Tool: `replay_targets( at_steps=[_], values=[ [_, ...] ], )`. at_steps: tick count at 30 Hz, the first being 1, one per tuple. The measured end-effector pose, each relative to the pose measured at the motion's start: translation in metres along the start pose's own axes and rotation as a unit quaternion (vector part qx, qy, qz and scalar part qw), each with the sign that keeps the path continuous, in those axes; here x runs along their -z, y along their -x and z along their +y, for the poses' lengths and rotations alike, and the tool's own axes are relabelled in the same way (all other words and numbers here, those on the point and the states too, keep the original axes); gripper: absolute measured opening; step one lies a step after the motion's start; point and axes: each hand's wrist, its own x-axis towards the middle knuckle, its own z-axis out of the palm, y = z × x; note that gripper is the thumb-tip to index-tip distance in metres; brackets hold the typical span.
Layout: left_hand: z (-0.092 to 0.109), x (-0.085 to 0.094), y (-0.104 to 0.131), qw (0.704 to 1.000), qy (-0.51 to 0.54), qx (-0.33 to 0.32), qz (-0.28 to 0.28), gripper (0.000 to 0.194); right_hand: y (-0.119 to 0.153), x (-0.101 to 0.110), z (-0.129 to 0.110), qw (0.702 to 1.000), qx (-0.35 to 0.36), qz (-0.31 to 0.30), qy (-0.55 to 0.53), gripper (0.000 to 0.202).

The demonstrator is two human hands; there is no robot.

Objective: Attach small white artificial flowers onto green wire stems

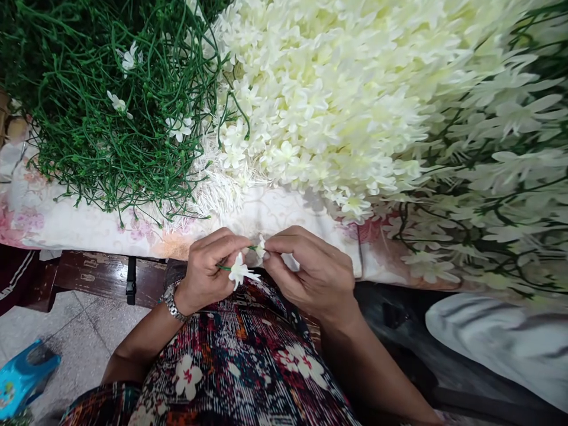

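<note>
Near the table's front edge, my left hand [211, 269] is closed in a pinch on a green artificial stem [224, 268]. A white artificial flower [239, 271] on that stem hangs beside my fingers. Thumb and forefinger of my right hand [310, 269] pinch a second small white flower [261, 247], which meets a green stem tip held in my left fingers. Whether the flower is fully seated on the tip cannot be made out. Beyond my hands lie a heap of green stems [119, 118] on the left and a pile of loose white blossoms [319, 106] in the middle.
White thread-like pieces [217, 189] lie between the two heaps on the floral tablecloth [284, 213]. Finished-looking flowered stems [497, 177] fill the right side. A wooden bench [97, 275] and a blue plastic stool [26, 376] stand lower left. Grey-white cloth [497, 343] shows lower right.
</note>
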Motion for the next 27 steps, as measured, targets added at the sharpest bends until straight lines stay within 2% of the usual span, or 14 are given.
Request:
replay_targets(
  at_steps=[13, 27],
  values=[
    [-0.003, -0.004, -0.003, 1.000, -0.016, 0.004, -0.001, 0.011, 0.003, -0.011, 0.010, 0.998, -0.012, 0.029, -0.054, 0.016],
    [0.000, -0.003, -0.009, 0.998, -0.060, 0.001, -0.033, 0.011, 0.005, -0.012, 0.013, 0.999, -0.015, 0.014, -0.025, 0.014]
  ],
)
